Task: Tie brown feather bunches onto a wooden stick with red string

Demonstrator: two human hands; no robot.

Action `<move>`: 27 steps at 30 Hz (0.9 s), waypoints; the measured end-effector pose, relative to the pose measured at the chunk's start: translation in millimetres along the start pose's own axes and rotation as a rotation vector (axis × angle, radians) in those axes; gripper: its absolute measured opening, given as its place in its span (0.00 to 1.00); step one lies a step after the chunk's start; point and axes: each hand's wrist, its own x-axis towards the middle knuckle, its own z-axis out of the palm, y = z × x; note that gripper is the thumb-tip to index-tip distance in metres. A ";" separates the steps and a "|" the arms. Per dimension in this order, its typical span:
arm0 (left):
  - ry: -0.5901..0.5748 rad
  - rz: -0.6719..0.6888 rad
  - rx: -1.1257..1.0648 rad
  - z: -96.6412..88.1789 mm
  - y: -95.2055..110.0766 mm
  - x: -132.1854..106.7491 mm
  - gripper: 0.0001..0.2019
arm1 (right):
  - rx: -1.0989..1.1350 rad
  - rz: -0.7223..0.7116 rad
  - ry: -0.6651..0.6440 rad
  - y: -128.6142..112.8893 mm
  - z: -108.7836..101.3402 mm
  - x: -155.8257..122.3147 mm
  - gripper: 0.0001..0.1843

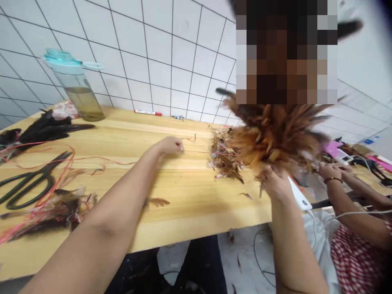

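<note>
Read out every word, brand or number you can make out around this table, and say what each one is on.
Nothing can be read: the red-capped marker has markings on its barrel, but they are too small; the blue label at the far right is too blurred; the clear bottle shows no legible text.

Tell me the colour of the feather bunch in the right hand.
The feather bunch is orange-brown; the head view shows it.

Blurred feather bunch, top hidden
</note>
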 end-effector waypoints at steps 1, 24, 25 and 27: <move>-0.046 -0.013 0.078 6.7 0.9 3.0 0.06 | 0.075 0.009 0.017 -2.3 6.2 5.4 0.23; -0.202 0.600 -0.633 83.8 106.2 -22.4 0.10 | 0.784 0.323 -0.284 -53.3 102.5 -1.8 0.21; -0.157 0.574 -0.653 85.4 103.3 -21.5 0.11 | 0.783 0.323 -0.258 -51.8 99.8 -1.6 0.21; -0.086 0.545 -0.638 86.0 99.1 -19.8 0.14 | 0.757 0.330 -0.182 -43.8 93.3 1.6 0.22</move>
